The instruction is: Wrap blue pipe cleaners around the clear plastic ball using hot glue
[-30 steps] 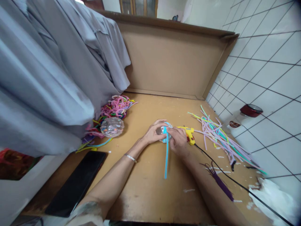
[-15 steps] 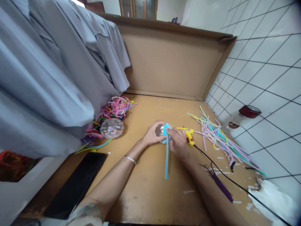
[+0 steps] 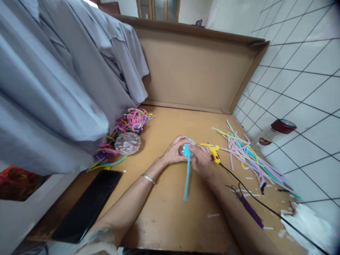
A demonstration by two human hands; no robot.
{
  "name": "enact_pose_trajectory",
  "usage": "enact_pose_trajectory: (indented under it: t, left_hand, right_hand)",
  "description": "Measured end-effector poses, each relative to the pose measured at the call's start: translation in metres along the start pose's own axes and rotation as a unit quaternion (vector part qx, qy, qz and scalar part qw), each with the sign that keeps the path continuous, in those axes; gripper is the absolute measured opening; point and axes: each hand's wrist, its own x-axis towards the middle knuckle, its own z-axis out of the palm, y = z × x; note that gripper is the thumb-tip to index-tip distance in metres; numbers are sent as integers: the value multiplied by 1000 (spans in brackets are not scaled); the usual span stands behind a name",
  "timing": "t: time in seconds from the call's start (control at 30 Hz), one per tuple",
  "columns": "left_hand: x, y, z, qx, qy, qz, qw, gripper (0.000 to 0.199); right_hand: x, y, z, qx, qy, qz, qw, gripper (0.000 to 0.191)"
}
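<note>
In the middle of the table, my left hand [image 3: 175, 151] is wrapped round a small clear plastic ball [image 3: 181, 150] from its left side. Light-blue pipe cleaner [image 3: 187, 177] lies against the ball, and a long free end hangs down toward me. My right hand [image 3: 201, 156] presses its fingers on the blue pipe cleaner at the ball's right side, partly covering it. Just beyond the right hand lies a yellow hot glue gun [image 3: 214, 153], its front hidden by the hand. A second clear round container [image 3: 128, 143] with small coloured bits rests to the left.
Pink and mixed pipe cleaners [image 3: 134, 120] are heaped at the left, beside a grey cloth [image 3: 66, 88]. A black phone [image 3: 87, 205] lies front left. Loose pipe cleaners [image 3: 239, 145], a red-lidded jar [image 3: 283, 126], purple strands [image 3: 249, 209] and a black cord [image 3: 255, 202] occupy the right.
The ball has turned slightly in my hands, and the blue pipe cleaner's hanging end has swung a little to the left. Both hands keep their hold.
</note>
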Motion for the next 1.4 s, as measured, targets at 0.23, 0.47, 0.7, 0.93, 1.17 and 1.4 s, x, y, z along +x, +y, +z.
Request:
enact_pose_trajectory:
  t: [0.23, 0.47, 0.7, 0.93, 1.17, 1.4]
  left_hand:
    - [-7, 3, 1, 36, -3, -11, 999, 77]
    - [-15, 0, 8, 36, 33, 75, 996, 61]
    - [-16, 0, 9, 50, 34, 106, 993, 59]
    - [-17, 2, 10, 68, 25, 136, 988, 55]
    - [-17, -2, 12, 55, 24, 122, 991, 58]
    - [-16, -2, 12, 36, 23, 120, 992, 58]
  right_hand:
    - [-1, -4, 0, 23, 17, -14, 999, 53]
    - [-6, -6, 4, 105, 85, 122, 983, 38]
    - [-15, 17, 23, 294, 34, 364, 883, 44]
    - [-9, 15, 18, 343, -19, 347, 873, 50]
    - [-5, 2, 6, 219, -19, 274, 936, 41]
    - [-1, -8, -2, 176, -1, 259, 950, 28]
